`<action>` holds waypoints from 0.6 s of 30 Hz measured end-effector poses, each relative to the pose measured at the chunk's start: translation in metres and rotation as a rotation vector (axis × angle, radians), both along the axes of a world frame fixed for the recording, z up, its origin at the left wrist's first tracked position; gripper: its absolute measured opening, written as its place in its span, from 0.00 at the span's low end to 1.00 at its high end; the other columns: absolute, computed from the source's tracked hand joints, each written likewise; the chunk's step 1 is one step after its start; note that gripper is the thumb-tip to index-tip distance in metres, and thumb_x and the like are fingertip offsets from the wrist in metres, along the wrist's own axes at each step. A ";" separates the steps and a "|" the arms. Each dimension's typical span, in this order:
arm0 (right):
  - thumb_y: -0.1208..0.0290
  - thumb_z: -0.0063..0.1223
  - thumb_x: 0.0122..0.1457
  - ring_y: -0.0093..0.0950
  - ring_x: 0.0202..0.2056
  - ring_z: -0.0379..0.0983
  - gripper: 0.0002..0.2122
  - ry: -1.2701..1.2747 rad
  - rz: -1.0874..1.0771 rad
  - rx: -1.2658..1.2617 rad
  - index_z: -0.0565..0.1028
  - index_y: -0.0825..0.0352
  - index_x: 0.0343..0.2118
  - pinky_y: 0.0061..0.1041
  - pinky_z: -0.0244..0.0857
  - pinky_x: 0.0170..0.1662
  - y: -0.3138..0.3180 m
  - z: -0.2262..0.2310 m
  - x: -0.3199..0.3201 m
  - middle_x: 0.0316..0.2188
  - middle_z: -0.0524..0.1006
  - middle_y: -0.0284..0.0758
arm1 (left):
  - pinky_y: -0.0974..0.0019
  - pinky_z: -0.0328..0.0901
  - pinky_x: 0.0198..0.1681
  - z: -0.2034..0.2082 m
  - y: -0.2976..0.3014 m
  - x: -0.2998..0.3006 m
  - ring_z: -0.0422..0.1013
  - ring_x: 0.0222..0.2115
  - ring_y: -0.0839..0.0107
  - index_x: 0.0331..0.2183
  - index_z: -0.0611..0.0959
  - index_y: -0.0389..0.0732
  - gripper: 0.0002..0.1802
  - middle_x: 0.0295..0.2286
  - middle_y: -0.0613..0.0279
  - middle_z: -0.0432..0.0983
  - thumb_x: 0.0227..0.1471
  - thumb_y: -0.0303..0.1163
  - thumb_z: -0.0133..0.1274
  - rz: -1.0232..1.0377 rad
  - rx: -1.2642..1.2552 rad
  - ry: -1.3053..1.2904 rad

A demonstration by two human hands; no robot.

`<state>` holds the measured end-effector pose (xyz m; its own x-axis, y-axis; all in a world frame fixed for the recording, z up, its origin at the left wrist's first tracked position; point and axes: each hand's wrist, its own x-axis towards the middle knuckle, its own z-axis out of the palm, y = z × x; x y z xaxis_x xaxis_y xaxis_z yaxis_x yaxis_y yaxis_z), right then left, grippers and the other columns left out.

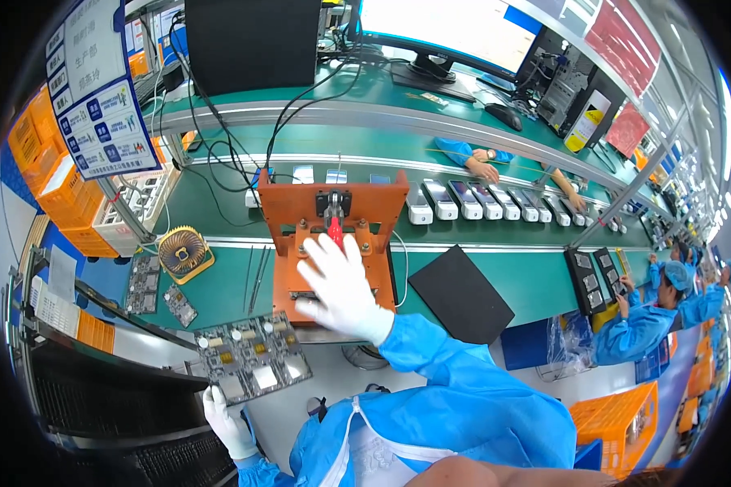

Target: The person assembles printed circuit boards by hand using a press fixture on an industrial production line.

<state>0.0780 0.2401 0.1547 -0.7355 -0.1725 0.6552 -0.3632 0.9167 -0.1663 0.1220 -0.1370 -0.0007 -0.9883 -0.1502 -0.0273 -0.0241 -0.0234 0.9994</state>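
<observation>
My left hand [228, 424], in a white glove, grips the lower left corner of a circuit board panel [250, 355]. The panel is tilted in front of the bench edge and carries several repeated board sections with shiny metal shields. Over an orange press fixture [283, 272] I hold my right hand [343, 286], also white-gloved, with the fingers spread. Its fingertips are by the red handle [335, 230] of the clamp; whether they touch it I cannot tell. This hand covers much of the fixture's lower plate.
Left of the fixture lie tweezers [260, 276], a small yellow fan [183, 252] and more circuit boards [144, 284]. At right is a black mat [461, 294]. Several handheld devices [468, 201] line the conveyor beyond, where another person's hands [483, 170] reach in. A black rack [122, 398] stands lower left.
</observation>
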 end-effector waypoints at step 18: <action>0.71 0.58 0.66 0.47 0.39 0.83 0.16 -0.660 0.072 -0.065 0.80 0.62 0.55 0.44 0.77 0.42 0.008 -0.127 0.031 0.39 0.85 0.45 | 0.59 0.76 0.44 -0.041 0.064 -0.097 0.83 0.40 0.61 0.62 0.78 0.45 0.27 0.52 0.55 0.82 0.67 0.46 0.58 -0.427 -0.219 -0.255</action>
